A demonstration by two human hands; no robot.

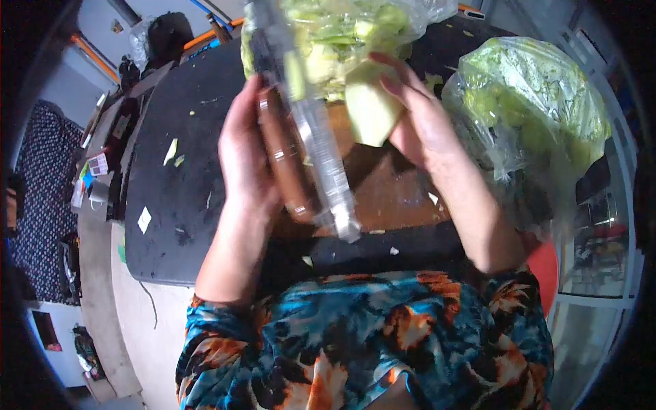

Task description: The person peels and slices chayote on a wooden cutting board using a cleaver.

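Note:
My left hand (pixel 242 154) is closed around a long tool, smeared by motion, with a brown bar (pixel 281 154) and a silvery see-through strip (pixel 321 154) side by side. The tool stands tilted, and its exact kind cannot be made out. In my right hand (pixel 420 119) is a smooth, pale green vegetable piece (pixel 372 106), gripped between thumb and fingers just right of the strip. Behind both hands, a clear plastic bag (pixel 410 31) holds pale green cut pieces. Below them lies a brown wooden board (pixel 393 195), partly covered by the tool.
A second clear bag (pixel 533 102) of green vegetables stands at the right of the black table (pixel 178 225). Small pale scraps (pixel 171 152) dot the tabletop. A red stool or chair edge (pixel 544 277) shows at the lower right, beside a glass-fronted frame (pixel 594 301).

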